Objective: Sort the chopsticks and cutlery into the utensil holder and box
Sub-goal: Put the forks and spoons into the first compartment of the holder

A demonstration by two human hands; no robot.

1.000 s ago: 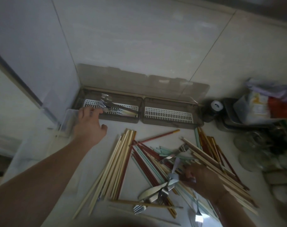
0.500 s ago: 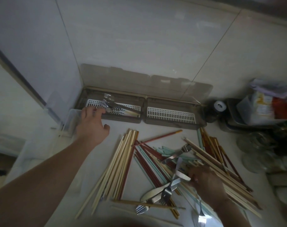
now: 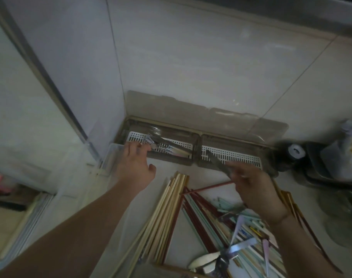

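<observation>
A long grey utensil box (image 3: pixel 197 157) with two slotted white trays lies against the wall, its clear lid open. Several forks (image 3: pixel 157 141) lie in the left compartment. My left hand (image 3: pixel 135 165) rests at that compartment's front edge, fingers straight. My right hand (image 3: pixel 251 185) pinches a table knife (image 3: pixel 215 161) whose blade points up-left over the right compartment's tray (image 3: pixel 241 157). Cream, red and teal chopsticks (image 3: pixel 165 215) and loose cutlery (image 3: pixel 231 253) lie piled on the counter below.
A dark jar with a white cap (image 3: pixel 295 151) stands right of the box. Bags and glassware (image 3: pixel 343 157) crowd the far right. A clear plastic container (image 3: pixel 113 157) sits at the left corner by the wall.
My right hand has lifted out of the pile with a knife and moved up to the box's right compartment. My left hand stays at the left compartment.
</observation>
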